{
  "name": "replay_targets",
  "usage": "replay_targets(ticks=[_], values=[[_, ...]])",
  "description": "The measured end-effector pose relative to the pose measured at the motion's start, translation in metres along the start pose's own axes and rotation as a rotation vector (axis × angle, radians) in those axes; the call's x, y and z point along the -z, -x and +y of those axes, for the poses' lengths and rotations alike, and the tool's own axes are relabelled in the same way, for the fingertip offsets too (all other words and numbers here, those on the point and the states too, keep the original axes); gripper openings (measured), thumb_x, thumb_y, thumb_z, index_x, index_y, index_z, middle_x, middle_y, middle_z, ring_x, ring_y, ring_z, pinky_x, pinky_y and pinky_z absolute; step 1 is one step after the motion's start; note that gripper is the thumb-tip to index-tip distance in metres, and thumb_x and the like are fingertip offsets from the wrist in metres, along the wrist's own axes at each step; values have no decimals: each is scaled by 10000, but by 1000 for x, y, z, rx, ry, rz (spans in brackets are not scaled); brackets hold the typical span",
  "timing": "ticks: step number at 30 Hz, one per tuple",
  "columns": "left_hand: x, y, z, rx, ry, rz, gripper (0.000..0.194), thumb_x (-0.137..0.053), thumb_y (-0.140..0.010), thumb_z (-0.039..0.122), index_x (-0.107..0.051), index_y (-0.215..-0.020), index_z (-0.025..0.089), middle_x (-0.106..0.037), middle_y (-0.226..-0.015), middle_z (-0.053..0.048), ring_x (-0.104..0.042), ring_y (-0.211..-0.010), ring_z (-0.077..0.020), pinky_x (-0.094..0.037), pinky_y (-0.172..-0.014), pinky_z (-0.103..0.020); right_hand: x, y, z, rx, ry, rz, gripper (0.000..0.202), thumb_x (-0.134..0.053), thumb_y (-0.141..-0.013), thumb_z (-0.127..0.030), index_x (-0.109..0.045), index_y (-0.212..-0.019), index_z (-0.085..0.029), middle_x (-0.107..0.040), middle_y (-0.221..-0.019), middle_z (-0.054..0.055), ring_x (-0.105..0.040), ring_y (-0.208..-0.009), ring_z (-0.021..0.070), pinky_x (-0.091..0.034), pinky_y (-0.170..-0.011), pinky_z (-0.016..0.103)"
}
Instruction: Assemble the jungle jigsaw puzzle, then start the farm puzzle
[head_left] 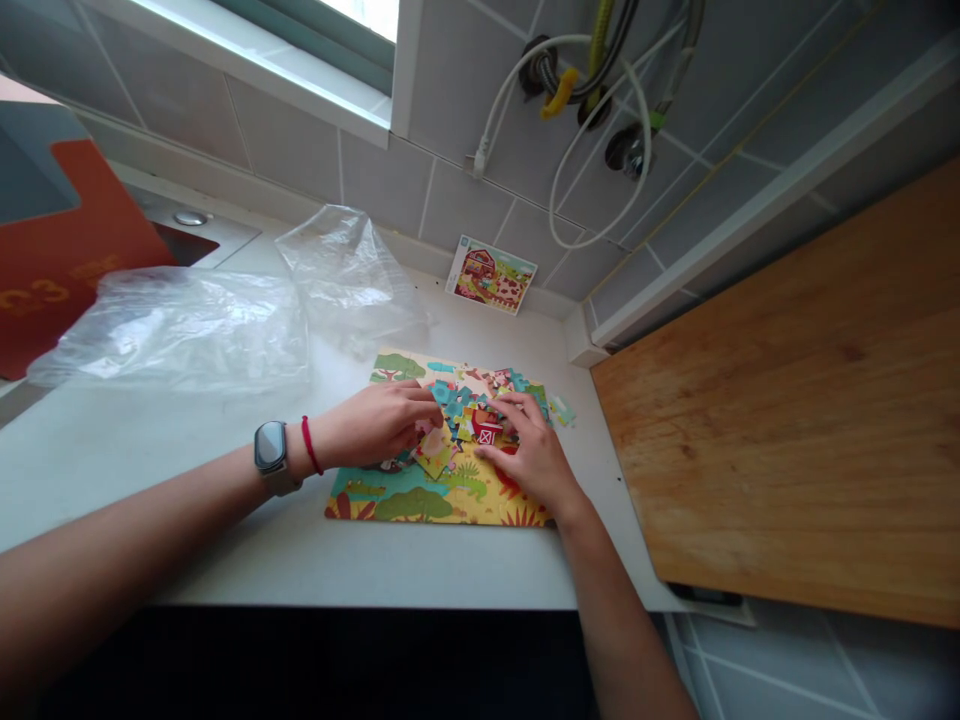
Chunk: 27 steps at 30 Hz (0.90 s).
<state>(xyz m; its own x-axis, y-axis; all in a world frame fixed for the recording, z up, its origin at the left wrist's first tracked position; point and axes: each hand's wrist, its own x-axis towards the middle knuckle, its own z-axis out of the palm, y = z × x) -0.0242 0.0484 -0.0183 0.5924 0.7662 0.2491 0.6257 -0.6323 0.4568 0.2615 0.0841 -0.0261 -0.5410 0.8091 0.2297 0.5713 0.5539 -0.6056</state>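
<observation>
The mat [412, 507] lies under both my hands, on the counter [345, 570]; it looks flat and stiff, best taken by its near edge. On it, between my hands, lie the pieces [433, 462], heaped and overlapping. I judge them light, firm card, easily bent at the tabs, a little slick, so a pinch at opposite edges should suit. My left hand [390, 420] is curled over the heap's left side; I cannot tell whether its fingertips grip a piece. My right hand [531, 450] is half spread, thumb and fingers apart around the barn piece [487, 434]; I can't see any firm hold. More pieces lie just beyond my right knuckles, some off the mat. To its right, a wooden panel [787, 400] limits elbow room. Past my left hand sprawl clear bags [202, 330]; farther ahead, a picture card [491, 277] leans at the wall.
</observation>
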Motion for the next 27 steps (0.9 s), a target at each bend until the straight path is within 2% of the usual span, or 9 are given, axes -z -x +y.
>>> replay_targets(ticks=[4, 11, 14, 16, 19, 21, 23, 25, 27], values=[[-1, 0, -3, -28, 48, -4, 339, -466, -845, 32, -750, -840, 217, -718, -874, -66, -624, -872, -228, -503, -812, -333, -2, 0, 0, 5, 21, -61, 579, -832, -843, -277, -650, -1390, -324, -626, -1255, 84, -630, -1192, 290, -521, -1085, 509], [-2, 0, -3, -27, 7, -27, 306, -476, -906, 65, -742, -881, 215, -721, -905, -65, -644, -898, -227, -510, -830, -328, 0, 0, 2, 3, 4, -83, 503, -828, -846, -273, -702, -1333, -280, -622, -1200, 85, -646, -1135, 273, -540, -1058, 483], [-3, 1, -1, -8, 11, 1, 286, -491, -927, 85, -744, -928, 218, -727, -1072, -76, -673, -958, -228, -532, -865, -336, 3, 0, 1, 25, 14, -88, 443, -827, -850, -289, -727, -1281, -266, -631, -1201, 91, -648, -1135, 276, -540, -1057, 478], [-6, 2, 0, -3, 23, 21, 290, -493, -920, 78, -743, -956, 220, -704, -1240, -79, -681, -1066, -243, -537, -958, -372, 4, 0, 1, 46, 14, -79, 433, -813, -864, -280, -719, -1286, -272, -648, -1216, 93, -652, -1145, 272, -535, -1069, 473], [-11, 3, 2, -22, 42, 40, 305, -510, -889, 66, -742, -1002, 229, -653, -1403, -75, -634, -1248, -287, -466, -1134, -478, 5, 0, 1, 83, 2, -63, 423, -769, -902, -263, -689, -1317, -288, -691, -1221, 85, -661, -1164, 268, -520, -1094, 478], [-13, 3, 2, -41, 47, 34, 323, -514, -888, 70, -741, -1046, 236, -644, -1440, -73, -597, -1318, -303, -419, -1189, -528, 4, 0, 1, 83, -17, -31, 358, -747, -916, -264, -696, -1270, -295, -720, -1211, 75, -670, -1170, 275, -519, -1092, 489], [-15, 4, 2, -57, 41, 8, 340, -503, -906, 77, -738, -1092, 237, -648, -1450, -70, -568, -1362, -302, -397, -1213, -541, 4, 1, 1, 27, -57, 21, 231, -733, -921, -287, -715, -1151, -281, -748, -1145, 70, -706, -1054, 267, -566, -999, 465], [-16, 4, 2, -51, 30, -6, 323, -498, -935, 98, -738, -1104, 234, -631, -1477, -71, -547, -1391, -306, -385, -1223, -552, 4, 1, 1, -79, -150, 84, 151, -735, -911, -353, -701, -1022, -256, -754, -1027, 64, -707, -847, 228, -601, -820, 398], [-17, 4, 1, -25, 29, 16, 276, -508, -973, 145, -744, -1087, 232, -591, -1520, -80, -529, -1411, -322, -394, -1213, -570, 4, 1, 0, -190, -318, 162, 232, -758, -878, -438, -652, -949, -243, -728, -934, 49, -674, -734, 193, -579, -675, 333]])
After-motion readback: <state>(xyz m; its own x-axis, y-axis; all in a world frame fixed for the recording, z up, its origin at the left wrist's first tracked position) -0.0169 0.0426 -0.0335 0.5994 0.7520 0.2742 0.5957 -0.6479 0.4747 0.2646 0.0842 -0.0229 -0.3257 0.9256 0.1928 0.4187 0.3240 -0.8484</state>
